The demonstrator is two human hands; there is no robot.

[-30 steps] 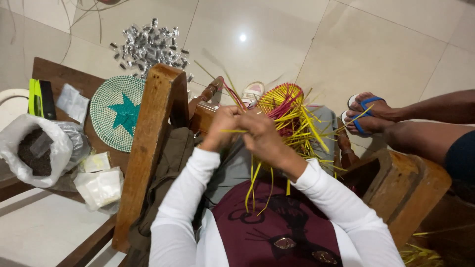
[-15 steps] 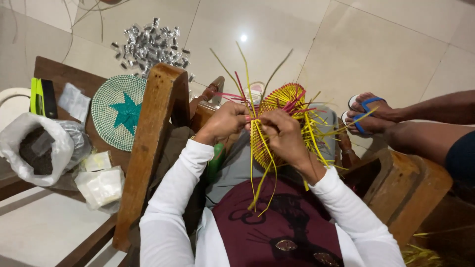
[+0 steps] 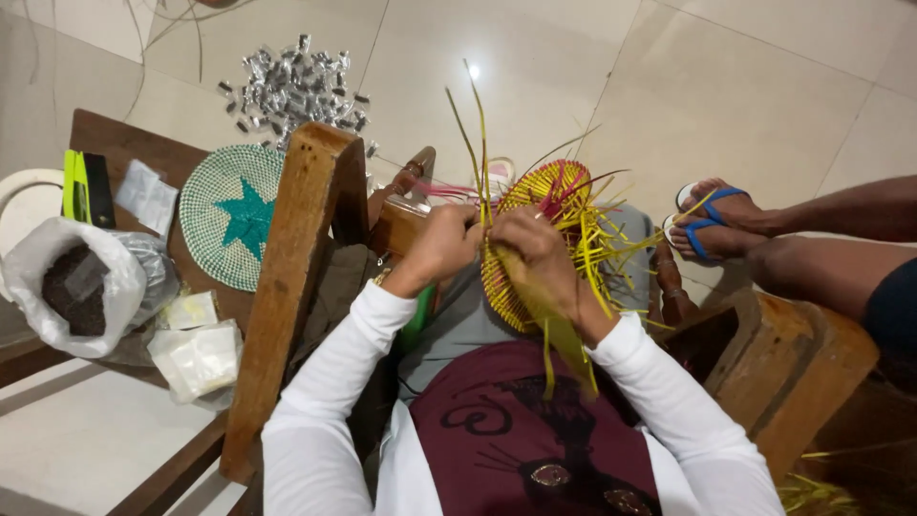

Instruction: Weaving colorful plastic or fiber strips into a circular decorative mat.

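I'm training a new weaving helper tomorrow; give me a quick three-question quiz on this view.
1. True or false: both hands, the left hand and the right hand, grip the yellow woven basket.
2. What shape is on the round green woven mat?
A. teal star
B. red circle
C. black square
3. Fill in: the white plastic bag holds something ___ in colour.

Key: 1 true; 2 A; 3 dark.

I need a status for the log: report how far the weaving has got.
Done: a yellow woven disc is formed. In hand: left hand and right hand grip strands at its face. Left: many loose yellow strands stick out unwoven.
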